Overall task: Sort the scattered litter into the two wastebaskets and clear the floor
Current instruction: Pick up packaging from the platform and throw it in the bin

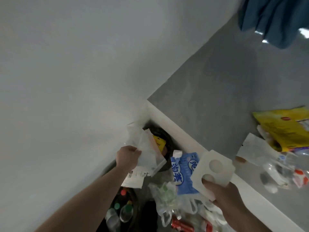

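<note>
My left hand (127, 157) grips a bunch of clear plastic bags and wrappers (147, 151) over a dark wastebasket (164, 136) in the wall corner; a yellow packet lies inside it. My right hand (222, 191) holds a white foam block with two round hollows (214, 168) together with a blue and white pouch (184, 173). A second dark wastebasket (120, 210) near the bottom edge holds several plastic bottles. A white printed sheet (135, 179) hangs over its rim.
A white plastic bag (167, 198), red cans (180, 225) and other litter lie on the floor between my arms. To the right, on the grey floor, lie a yellow bag (284, 129), white paper (255, 149) and clear packaging (282, 174). A blue cloth (275, 19) hangs top right.
</note>
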`<action>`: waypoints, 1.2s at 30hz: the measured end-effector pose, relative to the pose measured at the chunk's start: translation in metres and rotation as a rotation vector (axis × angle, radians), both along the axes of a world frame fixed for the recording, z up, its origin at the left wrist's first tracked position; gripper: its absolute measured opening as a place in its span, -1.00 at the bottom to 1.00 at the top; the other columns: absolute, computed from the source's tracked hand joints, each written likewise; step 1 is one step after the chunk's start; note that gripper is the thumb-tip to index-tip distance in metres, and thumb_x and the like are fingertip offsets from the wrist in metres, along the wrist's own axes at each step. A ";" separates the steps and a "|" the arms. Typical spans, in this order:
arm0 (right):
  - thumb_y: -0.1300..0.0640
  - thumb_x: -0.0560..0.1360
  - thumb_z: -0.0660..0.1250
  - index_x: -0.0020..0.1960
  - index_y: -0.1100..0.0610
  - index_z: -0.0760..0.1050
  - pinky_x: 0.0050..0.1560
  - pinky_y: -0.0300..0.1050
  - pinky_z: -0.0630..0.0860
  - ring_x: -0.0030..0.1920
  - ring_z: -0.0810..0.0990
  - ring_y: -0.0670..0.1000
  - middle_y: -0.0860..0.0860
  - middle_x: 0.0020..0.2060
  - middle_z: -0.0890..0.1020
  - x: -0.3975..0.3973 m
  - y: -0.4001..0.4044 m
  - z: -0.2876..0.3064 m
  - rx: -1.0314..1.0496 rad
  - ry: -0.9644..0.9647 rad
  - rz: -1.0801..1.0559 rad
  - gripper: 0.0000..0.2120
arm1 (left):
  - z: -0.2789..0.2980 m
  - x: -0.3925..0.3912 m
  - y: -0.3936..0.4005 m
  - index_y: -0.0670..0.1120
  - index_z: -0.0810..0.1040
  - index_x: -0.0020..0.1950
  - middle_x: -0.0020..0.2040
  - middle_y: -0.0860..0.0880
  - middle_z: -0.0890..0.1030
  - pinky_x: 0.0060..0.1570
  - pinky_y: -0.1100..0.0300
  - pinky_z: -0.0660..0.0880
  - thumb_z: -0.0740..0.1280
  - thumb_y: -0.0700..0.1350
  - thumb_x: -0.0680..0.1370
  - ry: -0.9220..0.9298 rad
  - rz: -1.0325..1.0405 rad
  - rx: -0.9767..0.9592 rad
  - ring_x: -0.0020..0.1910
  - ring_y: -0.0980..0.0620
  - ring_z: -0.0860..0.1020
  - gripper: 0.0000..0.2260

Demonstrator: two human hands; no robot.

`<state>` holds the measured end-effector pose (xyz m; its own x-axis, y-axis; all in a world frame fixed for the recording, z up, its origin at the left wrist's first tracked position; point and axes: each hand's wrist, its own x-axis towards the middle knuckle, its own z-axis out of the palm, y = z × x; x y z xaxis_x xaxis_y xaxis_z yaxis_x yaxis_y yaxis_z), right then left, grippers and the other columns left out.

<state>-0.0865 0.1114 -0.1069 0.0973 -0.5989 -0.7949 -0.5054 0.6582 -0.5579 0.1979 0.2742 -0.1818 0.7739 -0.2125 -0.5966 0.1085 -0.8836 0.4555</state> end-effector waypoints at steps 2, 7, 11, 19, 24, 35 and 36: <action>0.21 0.39 0.58 0.08 0.10 0.55 0.02 0.24 0.61 -0.02 0.66 0.19 0.11 -0.07 0.69 -0.004 0.001 -0.033 0.001 0.013 0.005 -0.68 | -0.034 0.004 -0.008 -0.05 0.73 0.07 -0.03 0.03 0.69 -0.06 0.17 0.60 0.53 0.05 0.48 -0.024 -0.020 -0.008 -0.26 0.08 0.61 -0.75; 0.19 0.41 0.55 0.11 0.08 0.55 0.06 0.19 0.61 0.00 0.66 0.18 0.08 -0.05 0.71 -0.015 0.011 -0.083 0.055 0.031 0.049 -0.68 | -0.086 0.003 -0.014 -0.02 0.69 0.11 0.21 -0.02 0.55 -0.15 0.27 0.52 0.54 0.00 0.49 -0.076 -0.024 0.033 -0.03 0.03 0.57 -0.77; 0.21 0.41 0.55 0.18 0.05 0.55 -0.02 0.16 0.64 0.01 0.68 0.17 0.07 -0.03 0.72 -0.014 0.021 -0.095 0.088 0.032 0.042 -0.62 | -0.084 0.001 -0.005 -0.06 0.67 0.17 0.28 -0.04 0.49 0.19 0.16 0.48 0.46 -0.10 0.56 -0.117 -0.023 0.064 0.14 -0.02 0.53 -0.80; 0.24 0.40 0.55 0.27 0.12 0.52 -0.08 0.14 0.62 0.01 0.65 0.19 0.12 0.01 0.68 -0.001 0.012 -0.093 0.090 0.060 0.015 -0.53 | -0.052 -0.008 0.009 0.07 0.71 0.08 0.12 0.07 0.53 -0.07 0.49 0.34 0.37 -0.18 0.57 -0.131 -0.116 -0.181 -0.05 0.20 0.51 -0.80; 0.22 0.40 0.55 0.25 0.19 0.54 -0.07 0.08 0.59 0.01 0.65 0.19 0.13 0.00 0.69 0.004 -0.001 -0.107 0.107 0.072 0.027 -0.55 | -0.071 -0.002 -0.022 0.18 0.66 -0.02 0.12 0.01 0.64 -0.17 0.09 0.66 0.36 -0.20 0.57 -0.029 0.123 -0.367 -0.19 0.00 0.65 -0.75; 0.13 0.27 0.63 0.17 0.05 0.58 0.02 0.19 0.65 0.04 0.67 0.17 0.06 0.01 0.72 0.014 0.002 -0.152 0.137 0.065 0.092 -0.50 | -0.169 0.013 -0.043 -0.13 0.49 0.45 0.39 -0.14 0.53 0.28 0.11 0.49 0.29 -0.19 0.62 0.378 -0.210 0.148 0.34 -0.14 0.53 -0.63; 0.16 0.32 0.61 0.16 0.04 0.57 0.01 0.17 0.64 0.04 0.67 0.16 0.06 0.01 0.71 0.015 0.002 -0.154 0.135 0.062 0.097 -0.56 | -0.170 0.015 -0.042 -0.14 0.54 0.39 0.36 -0.16 0.55 0.29 0.08 0.50 0.30 -0.17 0.63 0.405 -0.246 0.171 0.30 -0.14 0.55 -0.68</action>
